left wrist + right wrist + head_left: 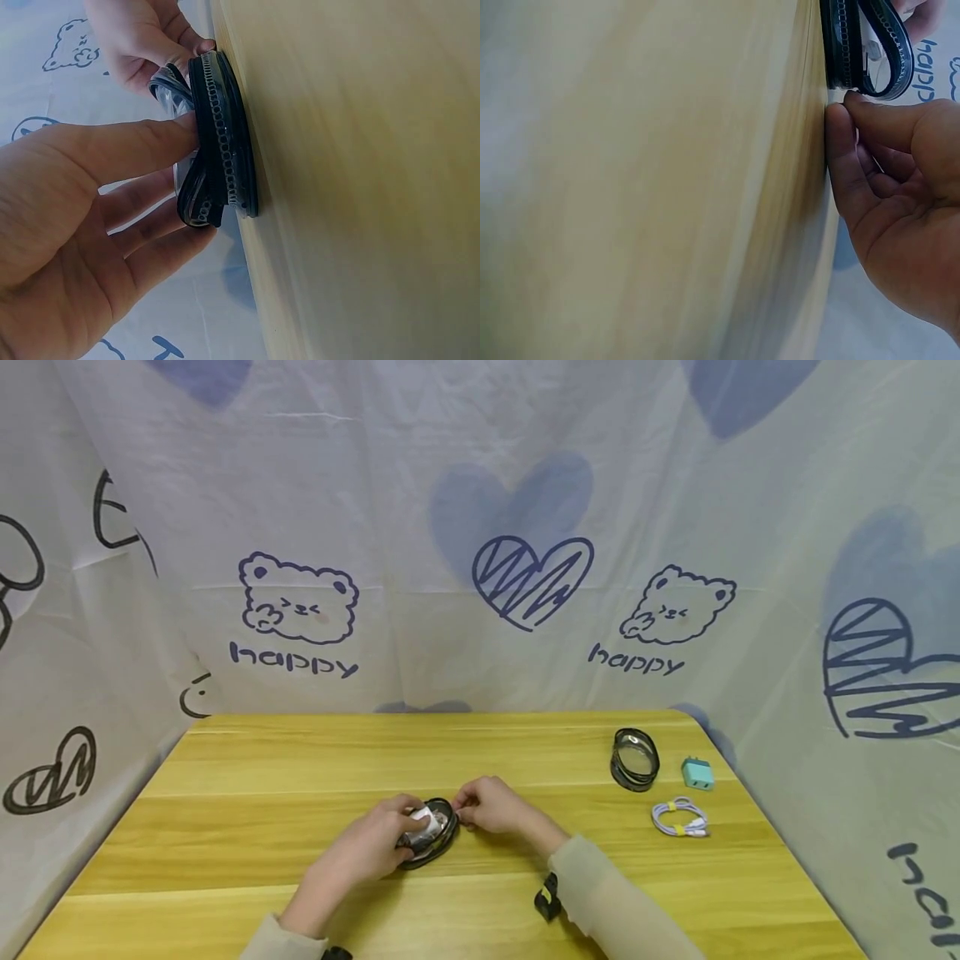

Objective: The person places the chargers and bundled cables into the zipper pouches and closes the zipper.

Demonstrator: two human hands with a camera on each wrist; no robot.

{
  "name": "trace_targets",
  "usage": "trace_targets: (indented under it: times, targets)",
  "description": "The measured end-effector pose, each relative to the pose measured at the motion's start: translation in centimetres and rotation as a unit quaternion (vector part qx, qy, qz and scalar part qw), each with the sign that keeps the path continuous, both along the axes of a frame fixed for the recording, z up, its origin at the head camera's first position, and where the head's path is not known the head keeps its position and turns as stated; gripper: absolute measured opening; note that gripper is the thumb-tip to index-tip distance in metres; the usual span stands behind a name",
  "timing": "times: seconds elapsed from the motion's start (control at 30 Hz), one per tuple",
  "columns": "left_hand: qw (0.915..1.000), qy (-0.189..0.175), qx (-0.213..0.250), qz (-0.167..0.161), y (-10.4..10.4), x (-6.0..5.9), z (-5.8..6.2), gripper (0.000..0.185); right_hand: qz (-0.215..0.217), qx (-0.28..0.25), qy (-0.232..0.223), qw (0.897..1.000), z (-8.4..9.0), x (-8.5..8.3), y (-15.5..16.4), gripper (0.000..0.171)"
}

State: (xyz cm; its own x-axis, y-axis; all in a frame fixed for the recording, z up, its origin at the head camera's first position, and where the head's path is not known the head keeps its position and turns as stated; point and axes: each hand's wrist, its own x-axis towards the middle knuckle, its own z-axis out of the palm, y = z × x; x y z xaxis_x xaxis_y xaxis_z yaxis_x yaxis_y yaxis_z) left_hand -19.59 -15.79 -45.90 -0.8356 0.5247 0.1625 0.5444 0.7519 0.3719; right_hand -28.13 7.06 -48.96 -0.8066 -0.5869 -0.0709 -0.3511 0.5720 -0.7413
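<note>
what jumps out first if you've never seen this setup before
Both hands meet at mid-table over a round black zip case: the left hand grips it, the right hand pinches at its edge. At the far right of the wooden table sit a second round case, a teal charger and a coiled white cable.

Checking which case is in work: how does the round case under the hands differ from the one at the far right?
The near case lies flat, partly unzipped, with something white inside, held by the left hand and right hand. The far case stands on edge, untouched, apparently empty. Both are round, clear, black-zippered.
</note>
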Motion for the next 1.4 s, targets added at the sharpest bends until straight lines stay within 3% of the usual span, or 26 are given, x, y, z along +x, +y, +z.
trace_targets:
  times: [0.43, 0.97, 1.4]
  targets:
    - [1.0000, -0.005, -0.001, 0.002, 0.4, 0.1, 0.2, 0.047, -0.002, 0.004, 0.017, 1.000, 0.1, 0.6, 0.7, 0.009]
    - [0.9998, 0.002, -0.012, 0.014, 0.5, 0.2, 0.1, 0.047, 0.017, 0.041, 0.087, 0.995, 0.5, 1.9, 0.9, 0.008]
    - [0.9997, 0.003, -0.018, 0.016, 0.5, 0.2, 0.1, 0.045, -0.020, 0.084, 0.117, 0.989, 1.6, 4.3, 0.1, 0.012]
